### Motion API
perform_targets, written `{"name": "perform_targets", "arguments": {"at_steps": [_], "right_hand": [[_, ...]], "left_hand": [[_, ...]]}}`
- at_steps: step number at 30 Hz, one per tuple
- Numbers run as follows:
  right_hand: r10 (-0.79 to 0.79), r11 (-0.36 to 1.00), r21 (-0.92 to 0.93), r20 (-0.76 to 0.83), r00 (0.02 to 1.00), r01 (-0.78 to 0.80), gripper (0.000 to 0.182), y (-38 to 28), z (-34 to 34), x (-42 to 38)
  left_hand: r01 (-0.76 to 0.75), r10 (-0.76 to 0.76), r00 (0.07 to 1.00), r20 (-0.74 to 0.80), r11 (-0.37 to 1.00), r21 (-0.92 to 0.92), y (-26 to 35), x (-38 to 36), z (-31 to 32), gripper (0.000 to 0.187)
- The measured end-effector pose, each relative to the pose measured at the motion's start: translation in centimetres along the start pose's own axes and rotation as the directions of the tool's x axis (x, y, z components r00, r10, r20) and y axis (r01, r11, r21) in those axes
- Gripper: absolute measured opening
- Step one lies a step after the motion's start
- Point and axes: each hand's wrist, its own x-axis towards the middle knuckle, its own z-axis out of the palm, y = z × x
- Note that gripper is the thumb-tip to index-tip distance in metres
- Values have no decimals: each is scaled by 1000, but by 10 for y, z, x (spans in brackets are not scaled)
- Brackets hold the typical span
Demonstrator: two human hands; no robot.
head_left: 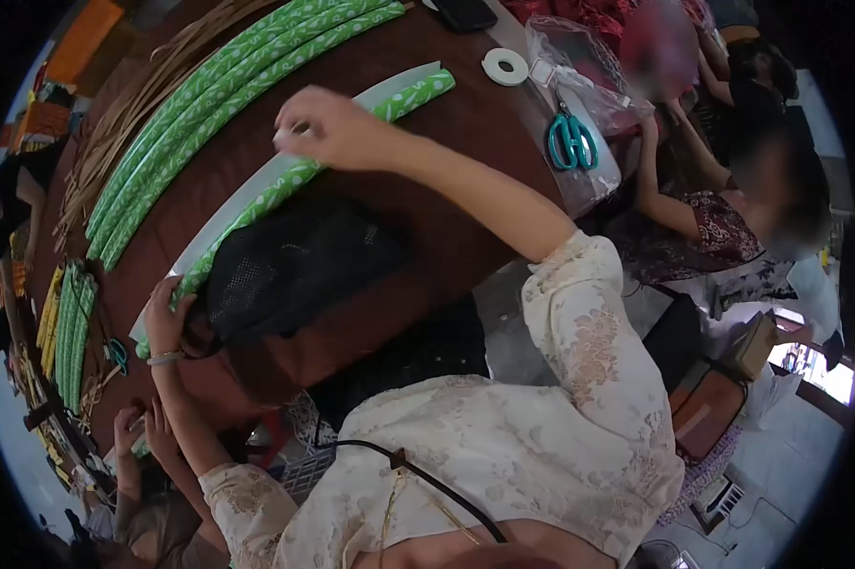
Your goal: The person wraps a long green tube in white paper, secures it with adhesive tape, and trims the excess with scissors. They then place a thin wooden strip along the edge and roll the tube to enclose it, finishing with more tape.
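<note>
- Far left, a bundle of green sticks (73, 337) lies on the table (465, 180), with small scissors (117, 356) near it.
- Just below, another person's hand (127, 431) is lifted at the table's edge; what its fingers hold is too small for me to tell.
- Brown strips (129, 142) run in a long sheaf beside the green tubes (243, 109), which lie side by side.
- The person's left hand (169, 318) is over the lower end of the green roll (268, 197), thumb and fingers bent to either side of it, closed on it.
- That roll, green with white markings, slants up across the table, a white margin along its far side.
- A black bag (300, 270) sits just below the roll, near the left hand.
- The right hand (328, 131) is over the roll's middle, fingers curled in, thumb and forefinger bowed round a small gap. I can't tell whether they pinch anything or touch the roll.
- Further right come a phone (465, 13) and a white ring of tape (505, 66).
- Teal-handled scissors (572, 142) lie near a clear plastic bag (584, 66); beyond, a co-worker's arm (669, 204) is raised.
</note>
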Motion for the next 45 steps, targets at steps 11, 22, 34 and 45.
{"name": "perform_targets", "arguments": {"at_steps": [11, 22, 34, 45], "right_hand": [[-47, 986, -114, -887, 460, -120, 28, 4, -424, -115], [515, 22, -859, -429, 742, -512, 51, 90, -355, -108], [-72, 669, -690, 312, 947, 278, 20, 33, -120, -40], [21, 639, -643, 564, 826, 422, 31, 56, -74, -12]], "left_hand": [[95, -95, 995, 3, 994, -45, 2, -3, -1, 36], [66, -66, 997, 44, 998, -1, -18, -2, 2, 36], [-28, 3, 980, 200, 992, 125, -34, 12, -3, 36], [-21, -11, 992, 129, 971, 239, 9, 13, -13, 27]]}}
